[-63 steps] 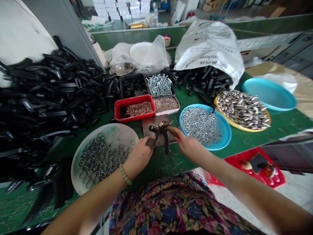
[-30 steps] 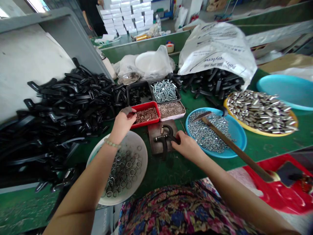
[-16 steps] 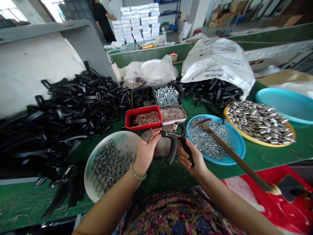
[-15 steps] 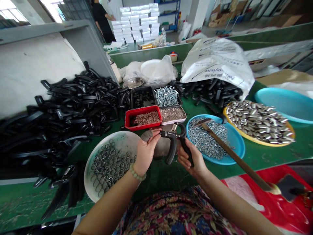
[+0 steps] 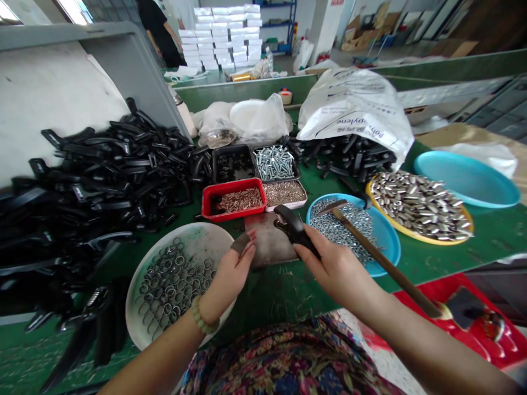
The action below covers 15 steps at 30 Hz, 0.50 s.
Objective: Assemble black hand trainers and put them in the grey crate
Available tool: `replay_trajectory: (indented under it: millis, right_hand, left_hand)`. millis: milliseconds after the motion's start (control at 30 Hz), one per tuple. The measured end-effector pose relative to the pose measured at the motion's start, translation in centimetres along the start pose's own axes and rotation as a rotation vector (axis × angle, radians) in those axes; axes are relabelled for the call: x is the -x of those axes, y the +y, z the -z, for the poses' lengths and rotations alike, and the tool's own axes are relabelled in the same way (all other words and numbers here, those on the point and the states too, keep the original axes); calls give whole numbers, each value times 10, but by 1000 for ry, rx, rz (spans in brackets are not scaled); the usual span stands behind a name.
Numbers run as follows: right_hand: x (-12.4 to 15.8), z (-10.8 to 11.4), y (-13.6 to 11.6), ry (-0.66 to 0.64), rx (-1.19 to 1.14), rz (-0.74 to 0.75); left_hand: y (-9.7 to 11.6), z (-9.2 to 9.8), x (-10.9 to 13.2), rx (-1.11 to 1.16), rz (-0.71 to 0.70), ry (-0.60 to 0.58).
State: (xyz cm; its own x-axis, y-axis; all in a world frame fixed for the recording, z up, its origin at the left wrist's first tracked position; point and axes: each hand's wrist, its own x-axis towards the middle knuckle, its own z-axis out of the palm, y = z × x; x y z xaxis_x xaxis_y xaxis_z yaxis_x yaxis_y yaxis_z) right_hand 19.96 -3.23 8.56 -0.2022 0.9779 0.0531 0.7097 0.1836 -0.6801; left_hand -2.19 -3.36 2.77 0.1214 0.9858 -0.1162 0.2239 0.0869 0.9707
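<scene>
2 hands, slightly apart (right curled)

Black curved-handled assembly, tilted, seemingly just above metal plate

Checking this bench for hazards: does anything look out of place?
The hammer lies across the blue tray of small metal parts, its handle jutting past the green table's edge. That looks odd, as it might get knocked.
</scene>
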Motion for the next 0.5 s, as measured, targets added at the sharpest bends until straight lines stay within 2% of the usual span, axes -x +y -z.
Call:
replay_trajectory:
  millis: [33,100,167,200,267,300,367,433,500]
  right_hand:
    - [3,0,-2,-10,134,28]
    - [6,-8,-8,-112,285,33]
    - [2,-19,-15,-211,245,64]
    - [-4,-24,-20,-231,156,109]
    - [-24,-29,-30,-266,-71,242]
    - [-38,-30,-35,-286,-160,297]
    - [-71,-29,-42,-321,-246,355]
    - [-111,-30,-46,-291,-232,330]
    - [-148,-32,-49,-270,-242,341]
  left_hand:
    - [-4,0,5,47,55,-44]
    - [-9,-8,15,91,181,-156]
    - [-8,-22,22,115,234,-190]
    - [-4,-27,24,132,216,-133]
    - [8,-24,24,154,132,87]
    - [15,-13,24,141,84,202]
    - [23,32,29,34,22,375]
    - [26,97,50,-170,49,476]
    - [22,165,86,-504,212,614]
